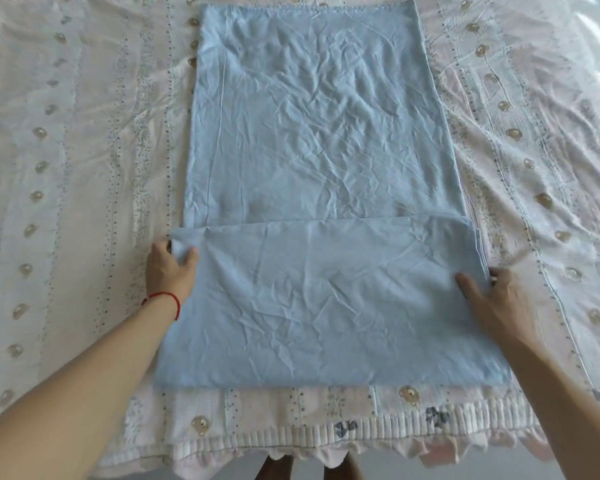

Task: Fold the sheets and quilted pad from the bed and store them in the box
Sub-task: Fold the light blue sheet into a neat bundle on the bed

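Partly folded blue sheet, creased, both hands pinching corners

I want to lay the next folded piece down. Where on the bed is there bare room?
Bare patterned cover left of the blue sheet and right of it. The middle is taken; left hand and right hand hold its folded part.
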{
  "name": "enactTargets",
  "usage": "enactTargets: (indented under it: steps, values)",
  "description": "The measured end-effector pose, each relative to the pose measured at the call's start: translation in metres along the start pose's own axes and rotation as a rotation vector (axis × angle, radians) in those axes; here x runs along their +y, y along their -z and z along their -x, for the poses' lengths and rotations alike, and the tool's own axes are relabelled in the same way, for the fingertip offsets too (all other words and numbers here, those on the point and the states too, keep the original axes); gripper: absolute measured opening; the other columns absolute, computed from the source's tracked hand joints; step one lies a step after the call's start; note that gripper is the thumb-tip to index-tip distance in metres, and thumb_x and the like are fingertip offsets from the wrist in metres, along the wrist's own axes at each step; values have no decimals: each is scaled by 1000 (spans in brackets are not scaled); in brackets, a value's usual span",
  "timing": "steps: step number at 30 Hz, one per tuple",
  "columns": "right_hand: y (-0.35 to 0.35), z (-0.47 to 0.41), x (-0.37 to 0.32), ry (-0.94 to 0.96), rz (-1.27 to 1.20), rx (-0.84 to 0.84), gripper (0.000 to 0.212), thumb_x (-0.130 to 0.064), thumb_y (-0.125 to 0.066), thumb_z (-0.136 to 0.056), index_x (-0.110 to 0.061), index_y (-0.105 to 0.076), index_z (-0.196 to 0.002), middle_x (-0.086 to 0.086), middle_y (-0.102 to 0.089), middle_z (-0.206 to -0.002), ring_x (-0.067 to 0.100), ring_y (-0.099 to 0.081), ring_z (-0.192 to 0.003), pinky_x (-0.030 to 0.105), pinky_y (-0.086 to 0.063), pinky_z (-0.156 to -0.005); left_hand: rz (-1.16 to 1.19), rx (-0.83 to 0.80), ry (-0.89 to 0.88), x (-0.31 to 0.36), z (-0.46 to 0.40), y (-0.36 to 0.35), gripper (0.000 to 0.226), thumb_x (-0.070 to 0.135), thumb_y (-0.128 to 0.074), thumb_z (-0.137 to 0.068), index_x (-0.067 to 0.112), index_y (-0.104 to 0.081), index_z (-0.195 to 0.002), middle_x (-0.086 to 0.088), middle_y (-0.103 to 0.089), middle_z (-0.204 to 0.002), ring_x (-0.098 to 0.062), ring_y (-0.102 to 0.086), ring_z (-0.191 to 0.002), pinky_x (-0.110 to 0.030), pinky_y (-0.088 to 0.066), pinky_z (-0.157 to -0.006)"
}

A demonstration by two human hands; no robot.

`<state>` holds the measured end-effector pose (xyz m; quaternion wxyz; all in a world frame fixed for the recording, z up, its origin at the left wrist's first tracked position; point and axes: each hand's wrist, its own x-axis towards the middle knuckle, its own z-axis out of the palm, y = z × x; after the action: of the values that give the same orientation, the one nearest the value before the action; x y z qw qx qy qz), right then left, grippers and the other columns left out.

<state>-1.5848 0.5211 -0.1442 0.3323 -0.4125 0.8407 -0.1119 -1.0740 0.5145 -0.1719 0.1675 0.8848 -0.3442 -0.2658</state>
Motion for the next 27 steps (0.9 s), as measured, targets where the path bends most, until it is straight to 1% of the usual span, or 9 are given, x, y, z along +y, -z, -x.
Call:
enactTargets:
  steps: [4,8,10,14,18,20,23,25,27]
  values:
    - [0,38,38,-141,80,-114,60,-62,-54,-97,-7,-42,-117,14,-58,-96,30,-56,-79,42,-44,-73,5,-109,251,-30,73,5,60,56,-45,-101,1,-53,-123,-21,-62,-113,-42,-61,-107,-41,-43,-84]
    - [8,52,52,-172,27,-170,52,-53,-58,-98,-2,-53,-99,18,-61,-86,33,-60,-75,44,-50,-68,58,-205,224,-55,108,25,50,56,-54,-97,8,-65,-90,-10,-69,-87,-32,-65,-84,-39,-52,-74]
    - [13,55,51,-197,-82,-169,45,-46,-63,-98,-1,-60,-94,26,-65,-89,36,-63,-76,42,-49,-66,30,-207,152,-56,111,36,41,51,-57,-97,12,-65,-87,-11,-69,-87,-28,-63,-78,-36,-49,-68]
    - [33,65,41,-216,-255,-131,33,-34,-73,-93,-1,-67,-94,29,-70,-90,37,-65,-75,41,-47,-67,50,-168,129,-49,112,58,35,49,-65,-93,15,-62,-100,-8,-69,-98,-30,-66,-87,-38,-53,-74]
    - [67,75,19,-223,-487,-161,41,-17,-74,-92,-14,-57,-129,22,-67,-99,36,-65,-81,42,-53,-72,275,-231,7,-34,107,98,44,28,-69,-96,44,-50,-133,6,-56,-136,-23,-59,-114,-44,-50,-96]
    - [89,74,-1,-125,-623,-204,37,-10,-68,-95,-25,-59,-128,21,-66,-94,34,-63,-76,36,-55,-63,473,-327,-24,-14,101,119,31,13,-65,-98,33,-67,-121,-2,-67,-126,-29,-64,-113,-37,-52,-91]
    - [114,47,-37,-17,-819,-253,21,-8,-64,-93,-5,-69,-113,13,-73,-94,18,-68,-70,20,-55,-53,690,-460,79,24,68,145,15,8,-70,-89,5,-75,-104,-17,-73,-116,-24,-72,-98,-29,-61,-77]
    - [123,22,-70,-9,-979,-272,38,-19,-76,-76,7,-67,-103,14,-74,-93,18,-71,-73,22,-59,-59,851,-540,124,49,36,158,26,7,-71,-82,-3,-73,-106,-22,-70,-117,-24,-74,-93,-28,-63,-73]
    - [127,-4,-103,1,-1114,-289,69,-33,-85,-42,3,-67,-98,17,-73,-90,23,-72,-74,29,-62,-65,1027,-569,161,73,4,163,37,8,-50,-80,-8,-74,-103,-28,-68,-122,-34,-72,-104,-38,-63,-82]
